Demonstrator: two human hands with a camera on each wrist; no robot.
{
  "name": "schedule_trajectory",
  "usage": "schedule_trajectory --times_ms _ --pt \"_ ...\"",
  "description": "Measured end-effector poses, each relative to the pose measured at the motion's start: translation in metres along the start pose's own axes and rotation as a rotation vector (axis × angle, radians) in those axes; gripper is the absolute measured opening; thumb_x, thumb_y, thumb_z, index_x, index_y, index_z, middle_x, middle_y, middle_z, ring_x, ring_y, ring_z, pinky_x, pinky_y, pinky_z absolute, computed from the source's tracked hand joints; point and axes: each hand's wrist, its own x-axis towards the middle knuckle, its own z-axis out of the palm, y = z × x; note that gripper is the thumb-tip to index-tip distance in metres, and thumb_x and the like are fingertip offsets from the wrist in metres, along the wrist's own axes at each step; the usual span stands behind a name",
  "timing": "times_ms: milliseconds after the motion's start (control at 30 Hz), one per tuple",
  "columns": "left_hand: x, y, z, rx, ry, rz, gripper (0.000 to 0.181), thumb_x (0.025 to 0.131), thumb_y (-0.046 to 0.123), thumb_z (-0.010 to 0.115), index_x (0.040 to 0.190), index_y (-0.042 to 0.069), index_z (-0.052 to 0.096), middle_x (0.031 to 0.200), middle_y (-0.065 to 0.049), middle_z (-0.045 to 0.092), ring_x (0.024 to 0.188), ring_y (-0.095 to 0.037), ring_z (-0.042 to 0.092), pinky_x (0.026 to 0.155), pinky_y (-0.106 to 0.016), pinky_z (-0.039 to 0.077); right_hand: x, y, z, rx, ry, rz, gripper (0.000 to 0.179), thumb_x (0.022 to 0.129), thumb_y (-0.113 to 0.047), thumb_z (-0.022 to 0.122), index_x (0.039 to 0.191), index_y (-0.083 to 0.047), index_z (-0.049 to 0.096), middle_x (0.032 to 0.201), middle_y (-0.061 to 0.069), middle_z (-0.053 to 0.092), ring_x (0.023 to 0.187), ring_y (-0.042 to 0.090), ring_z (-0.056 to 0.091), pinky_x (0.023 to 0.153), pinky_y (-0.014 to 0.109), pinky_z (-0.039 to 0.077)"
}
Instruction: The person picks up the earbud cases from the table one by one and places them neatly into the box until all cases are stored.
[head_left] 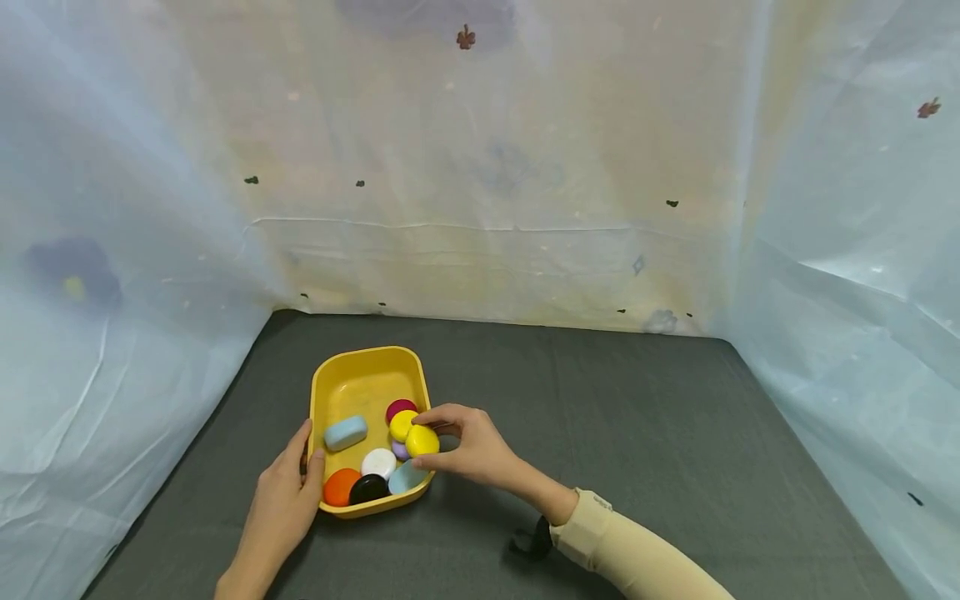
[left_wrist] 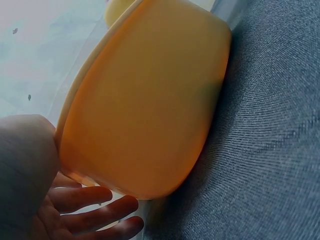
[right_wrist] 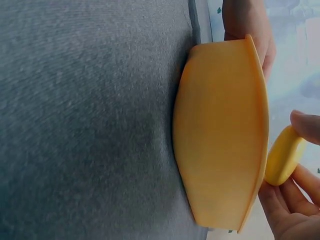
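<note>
A yellow plastic tub (head_left: 367, 367) stands on the dark cloth. My left hand (head_left: 283, 500) holds its near left side, the thumb at the rim; in the left wrist view the other fingers (left_wrist: 95, 200) spread beside the tub's end. Over the tub's right rim my right hand (head_left: 472, 446) pinches a glossy yellow disc (head_left: 422, 442) between thumb and fingers. The right wrist view has this disc (right_wrist: 284, 156) tilted on edge, close above the rim. Another yellow disc (head_left: 402, 426) lies just behind it in the tub, partly overlapped.
Inside the tub are a light blue block (head_left: 346, 433), a dark red piece (head_left: 401, 408), a purple piece (head_left: 401, 451), a white disc (head_left: 378, 462), an orange disc (head_left: 341, 487), a black disc (head_left: 369, 489) and a pale blue piece (head_left: 407, 477). Plastic sheeting (head_left: 480, 275) surrounds the cloth-covered surface (head_left: 600, 417).
</note>
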Motion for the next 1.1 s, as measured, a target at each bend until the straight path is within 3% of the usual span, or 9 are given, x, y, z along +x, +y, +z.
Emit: schedule_trajectory --times_ms 267,733,1100 --pt "0.001 -0.001 0.0 0.002 0.001 0.01 0.06 0.107 0.029 0.04 0.155 -0.002 0.021 0.147 -0.032 0.036 0.129 -0.048 0.04 0.1 -0.064 0.036 0.004 -0.001 0.008 -0.034 -0.036 -0.04 0.047 0.079 -0.011 0.085 0.12 -0.001 0.066 0.115 0.0 0.064 0.1 0.01 0.061 0.089 0.032 0.053" --pt "0.0 -0.002 0.0 -0.001 -0.002 0.004 0.06 0.107 0.029 0.041 0.155 -0.001 0.021 0.146 -0.032 0.037 0.128 -0.048 0.041 0.099 -0.064 0.036 0.011 0.001 0.013 -0.118 -0.059 -0.023 0.049 0.077 -0.016 0.087 0.12 -0.005 0.067 0.113 -0.002 0.065 0.094 0.01 0.058 0.087 0.033 0.054" --pt "0.001 -0.002 0.001 0.004 0.019 0.028 0.06 0.107 0.029 0.04 0.154 -0.002 0.022 0.146 -0.033 0.036 0.129 -0.048 0.04 0.098 -0.064 0.037 0.011 -0.003 0.013 -0.105 -0.107 0.007 0.051 0.079 -0.012 0.085 0.125 0.0 0.064 0.122 0.011 0.064 0.102 0.025 0.063 0.093 0.036 0.051"
